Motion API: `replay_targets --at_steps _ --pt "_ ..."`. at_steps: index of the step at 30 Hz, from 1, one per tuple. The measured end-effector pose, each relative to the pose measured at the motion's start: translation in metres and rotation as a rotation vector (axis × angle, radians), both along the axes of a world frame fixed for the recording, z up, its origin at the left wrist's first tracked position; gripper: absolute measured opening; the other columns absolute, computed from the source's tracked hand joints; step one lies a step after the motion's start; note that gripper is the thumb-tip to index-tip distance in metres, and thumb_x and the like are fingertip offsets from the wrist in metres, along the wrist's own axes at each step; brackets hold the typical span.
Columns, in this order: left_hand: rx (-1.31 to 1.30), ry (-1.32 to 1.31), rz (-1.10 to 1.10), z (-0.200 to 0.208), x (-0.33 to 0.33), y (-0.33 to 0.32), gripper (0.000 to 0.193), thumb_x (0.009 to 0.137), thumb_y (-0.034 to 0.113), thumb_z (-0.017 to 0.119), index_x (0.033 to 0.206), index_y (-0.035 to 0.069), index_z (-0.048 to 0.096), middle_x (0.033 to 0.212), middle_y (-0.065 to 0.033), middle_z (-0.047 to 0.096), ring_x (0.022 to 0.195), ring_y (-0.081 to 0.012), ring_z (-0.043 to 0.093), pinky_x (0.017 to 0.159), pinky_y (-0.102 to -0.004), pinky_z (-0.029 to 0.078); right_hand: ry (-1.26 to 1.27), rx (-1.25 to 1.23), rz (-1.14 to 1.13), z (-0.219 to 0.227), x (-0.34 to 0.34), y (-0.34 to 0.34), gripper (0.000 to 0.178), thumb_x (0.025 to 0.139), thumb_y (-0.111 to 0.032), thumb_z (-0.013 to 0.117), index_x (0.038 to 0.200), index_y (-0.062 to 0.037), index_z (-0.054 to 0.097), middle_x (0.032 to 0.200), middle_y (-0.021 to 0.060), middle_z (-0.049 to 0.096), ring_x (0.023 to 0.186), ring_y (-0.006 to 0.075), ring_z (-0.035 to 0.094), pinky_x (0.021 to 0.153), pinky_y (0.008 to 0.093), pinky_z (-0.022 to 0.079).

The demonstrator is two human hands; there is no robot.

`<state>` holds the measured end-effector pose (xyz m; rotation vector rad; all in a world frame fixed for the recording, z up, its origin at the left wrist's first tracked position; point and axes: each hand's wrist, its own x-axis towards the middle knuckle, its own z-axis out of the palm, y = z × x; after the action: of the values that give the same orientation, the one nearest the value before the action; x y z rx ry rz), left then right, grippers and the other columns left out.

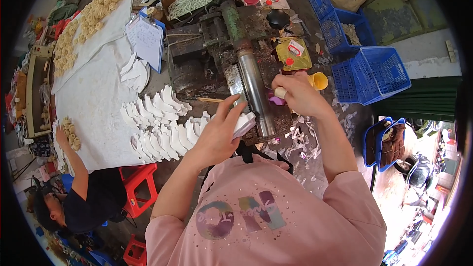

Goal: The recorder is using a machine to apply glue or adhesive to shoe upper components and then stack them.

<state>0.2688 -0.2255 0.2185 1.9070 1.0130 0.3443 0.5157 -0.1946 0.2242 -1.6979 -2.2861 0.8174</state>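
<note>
In the middle stands a machine with a shiny steel cylinder that runs toward me. My left hand is at the cylinder's left side, holding a small stack of flat white pieces, its index and middle fingers raised apart. On the other side, my right hand is closed on a short cream-coloured rounded piece; its far end and exact kind are hidden. Just below that piece lies a purple-pink object. A yellow cup stands beside my right hand.
Curved white pieces lie in rows on the white-covered table. A clipboard and a tray of pale cords are farther back. Right are a yellow jug and blue baskets. A co-worker sits left near a red stool.
</note>
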Motion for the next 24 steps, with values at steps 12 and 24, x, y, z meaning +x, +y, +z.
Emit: replay_targets --at_steps 12,24 --pt "0.065 -0.191 0.463 -0.026 -0.071 -0.003 0.059 0.064 -0.005 0.058 0.121 0.002 0.047 0.118 -0.0131 0.048 0.112 -0.0271 0.048 0.097 -0.0326 0.037 0.470 0.086 -0.465 -0.032 0.001 -0.009 0.018 0.082 -0.006 0.061 0.099 -0.0035 0.059 0.089 0.0049 0.061 0.081 0.0126 0.057 0.076 0.0257 0.045" --pt "0.290 0.538 0.468 -0.138 -0.210 0.014 0.060 0.064 -0.005 0.060 0.121 0.002 0.046 0.129 -0.0073 0.042 0.104 -0.0310 0.054 0.082 -0.0428 0.044 0.546 0.123 -0.612 -0.032 -0.003 -0.017 0.020 0.083 0.002 0.053 0.103 -0.0001 0.056 0.086 0.0042 0.059 0.079 0.0099 0.055 0.075 0.0239 0.044"
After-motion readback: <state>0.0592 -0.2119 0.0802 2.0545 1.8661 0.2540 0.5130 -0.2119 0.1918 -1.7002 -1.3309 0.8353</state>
